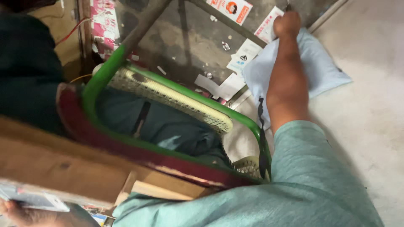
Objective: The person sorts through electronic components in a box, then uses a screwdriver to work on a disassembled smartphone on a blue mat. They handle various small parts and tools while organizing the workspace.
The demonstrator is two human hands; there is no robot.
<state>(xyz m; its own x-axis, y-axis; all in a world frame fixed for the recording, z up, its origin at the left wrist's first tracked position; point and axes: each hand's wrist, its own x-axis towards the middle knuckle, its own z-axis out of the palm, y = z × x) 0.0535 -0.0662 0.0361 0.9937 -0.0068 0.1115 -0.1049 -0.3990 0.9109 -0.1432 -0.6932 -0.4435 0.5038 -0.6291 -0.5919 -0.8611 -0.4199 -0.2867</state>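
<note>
Right hand (287, 23) reaches far down to the floor, fist curled on the upper edge of a pale blue flat cloth pouch (313, 67); grip appears closed on it, fingers partly hidden. Pouch lies on the floor beside scattered white printed paper slips (248, 52). Left hand (19, 210) clasps a flat printed packet (35, 201) at lower left. Green metal-framed woven chair (176, 98) stands between. Risk: stretched reach, pouch may slip, or drag slips along.

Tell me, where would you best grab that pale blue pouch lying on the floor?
Probably by the free corner of the blue pouch, coming from the bare-floor side. It lies flat, so a pinch at an edge suits it; its far end sits under the right hand and its near edge is crossed by the forearm and borders scattered paper.
</note>
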